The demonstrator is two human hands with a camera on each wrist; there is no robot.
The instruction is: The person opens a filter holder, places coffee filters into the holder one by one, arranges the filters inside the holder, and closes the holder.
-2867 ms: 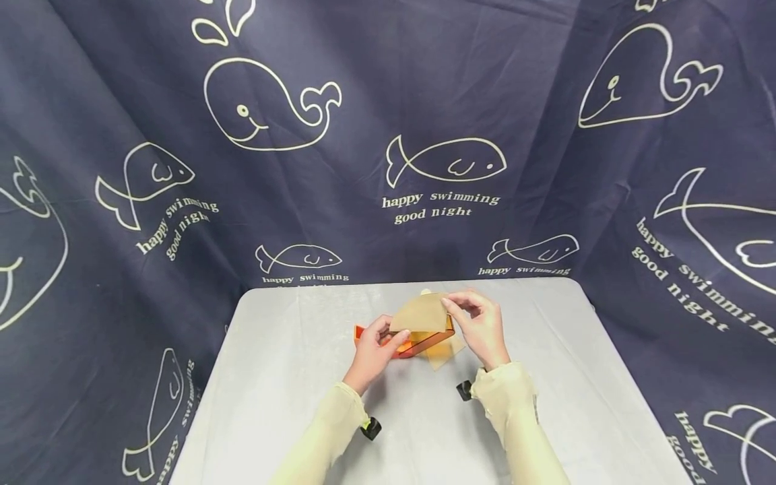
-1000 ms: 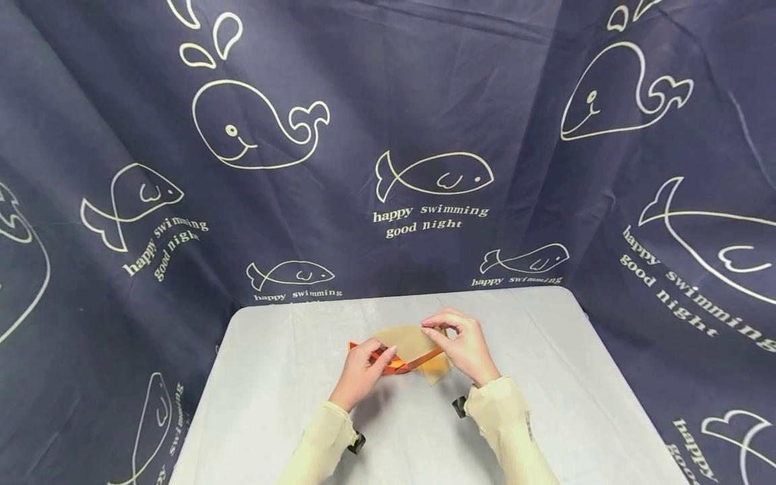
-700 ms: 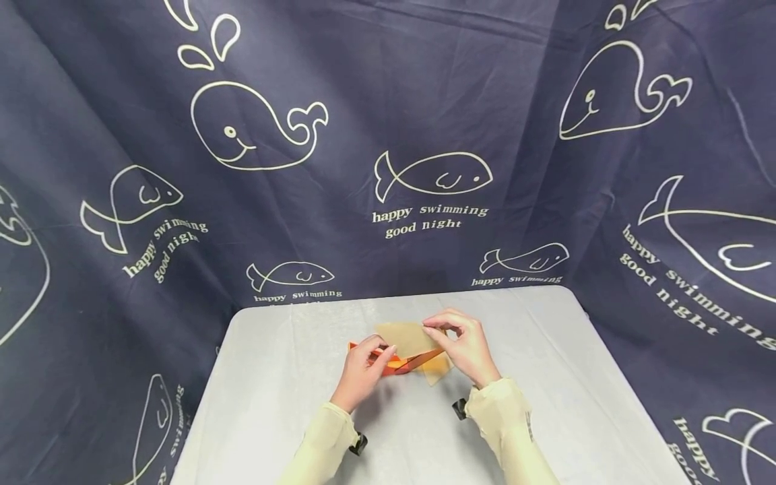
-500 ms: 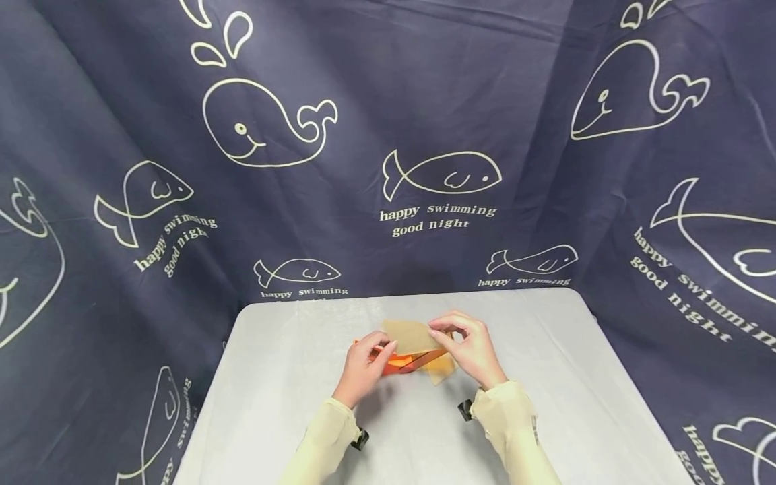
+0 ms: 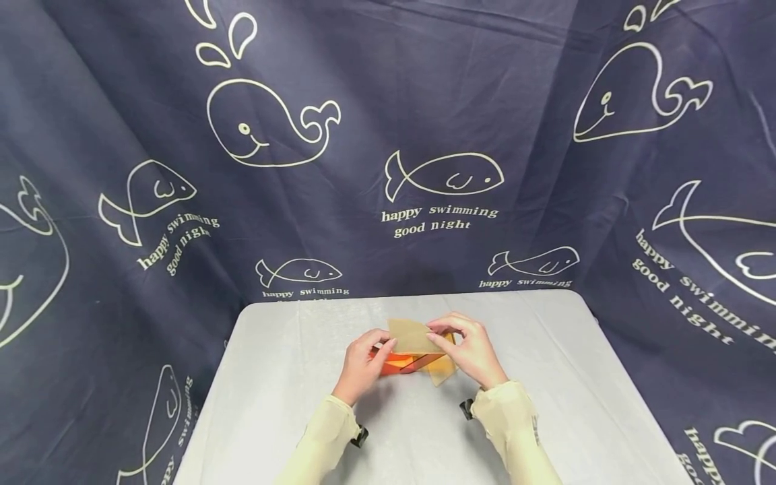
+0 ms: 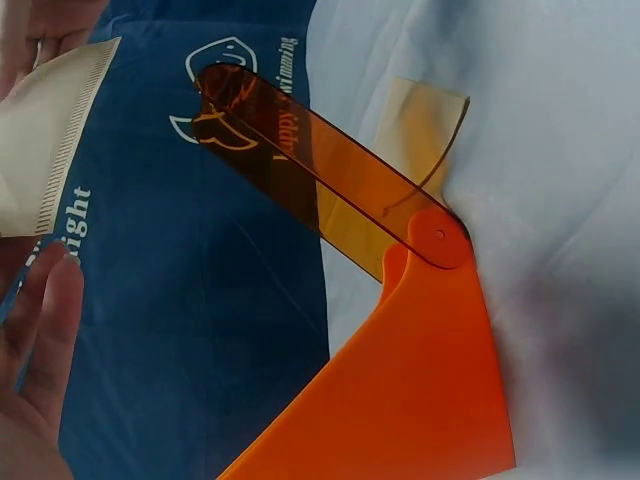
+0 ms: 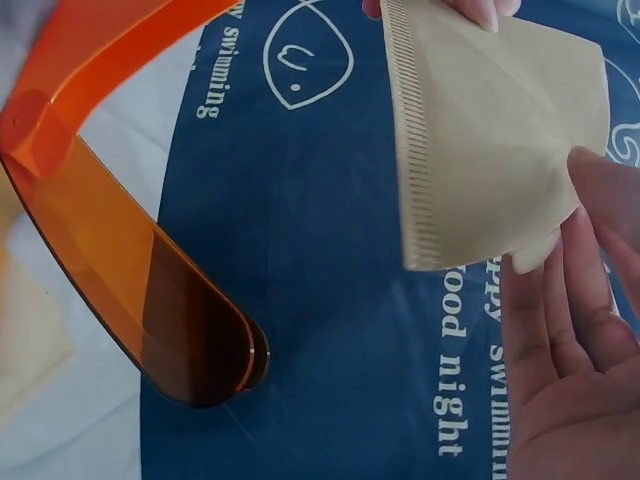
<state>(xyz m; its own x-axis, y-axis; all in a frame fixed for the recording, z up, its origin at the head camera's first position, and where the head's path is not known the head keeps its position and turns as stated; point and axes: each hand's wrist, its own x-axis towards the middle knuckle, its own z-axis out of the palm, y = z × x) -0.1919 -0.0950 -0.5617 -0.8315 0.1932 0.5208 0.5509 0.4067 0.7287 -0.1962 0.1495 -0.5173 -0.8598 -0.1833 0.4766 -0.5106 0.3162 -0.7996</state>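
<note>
A tan paper coffee filter point(image 5: 412, 337) with a crimped seam along one edge is held up between both hands. My left hand point(image 5: 359, 367) pinches its left end with thumb and fingers. At the opposite end my right hand point(image 5: 471, 347) grips it; in the right wrist view the thumb presses on the filter's point(image 7: 490, 140) face. Just below and behind the filter is an orange case point(image 6: 420, 370) with a hinged, see-through amber lid point(image 6: 320, 150) swung out. The left hand covers the case's left part in the head view.
A second tan paper piece point(image 5: 442, 374) lies on the white table point(image 5: 291, 404) under the amber lid. Dark blue cloth with white fish and whale drawings point(image 5: 448, 168) hangs behind the table. Black wrist cameras point(image 5: 360, 436) sit on both sleeves.
The filter's outline, a broad rounded fan earlier, is now flatter and narrower. My left hand has shifted slightly right along with it, while the right hand keeps its hold. The head view has tilted slightly.
</note>
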